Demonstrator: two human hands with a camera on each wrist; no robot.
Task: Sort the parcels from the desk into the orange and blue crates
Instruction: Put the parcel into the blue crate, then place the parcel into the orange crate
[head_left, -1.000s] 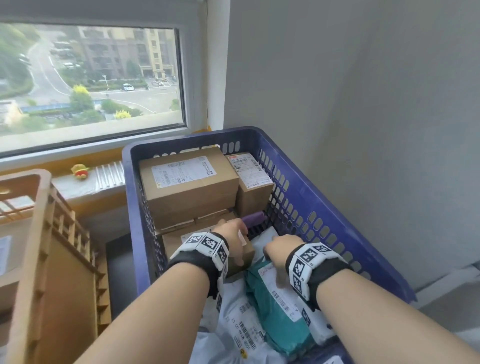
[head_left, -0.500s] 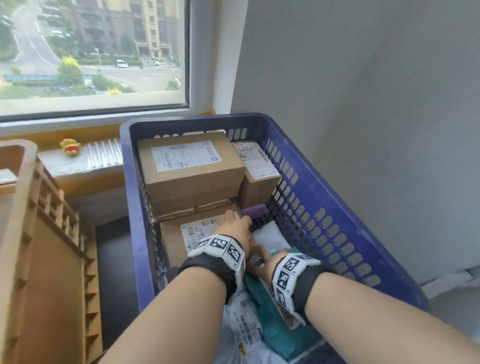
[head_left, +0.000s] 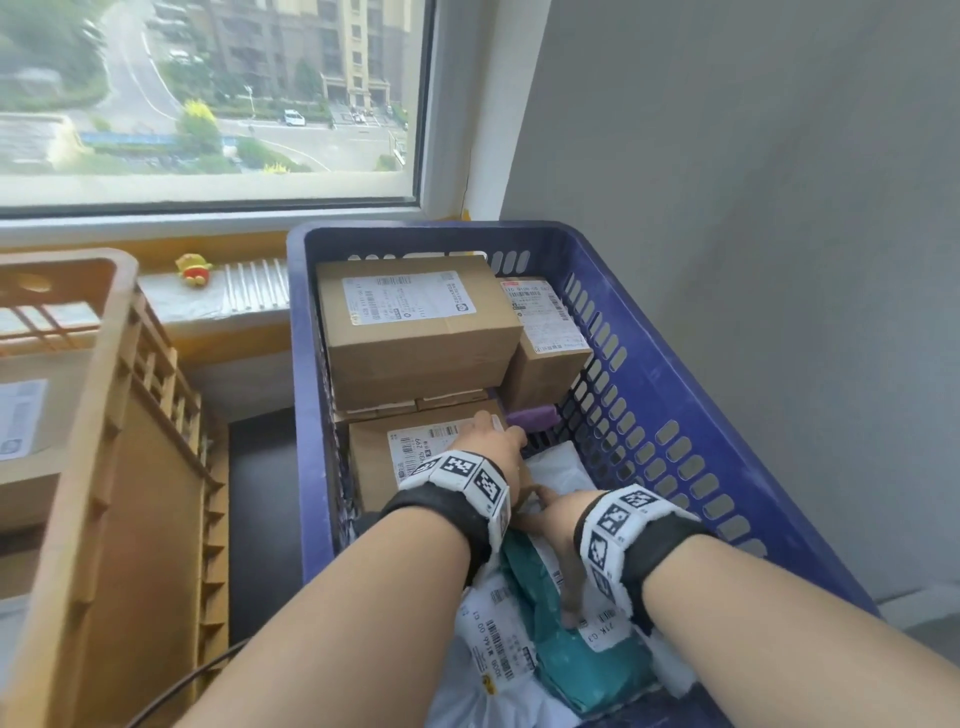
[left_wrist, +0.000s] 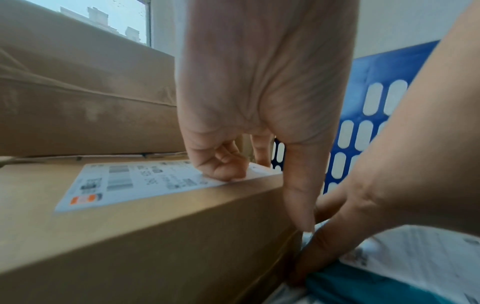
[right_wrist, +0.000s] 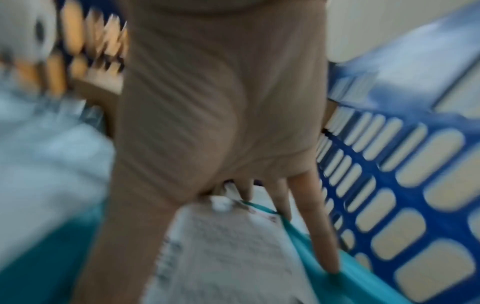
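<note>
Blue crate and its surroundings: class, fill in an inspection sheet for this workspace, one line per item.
Surface: dark floor between the crates; desk not in view.
Job's things: blue crate holds cardboard boxes, white mailers and a teal mailer; orange crate beside it.
Clutter: yellow toy on the sill.
Hands: left hand rests on the front labelled box; right hand on the teal mailer, grip unclear.
Cables: black cable near the orange crate.
Surroundings: window, grey wall.
</note>
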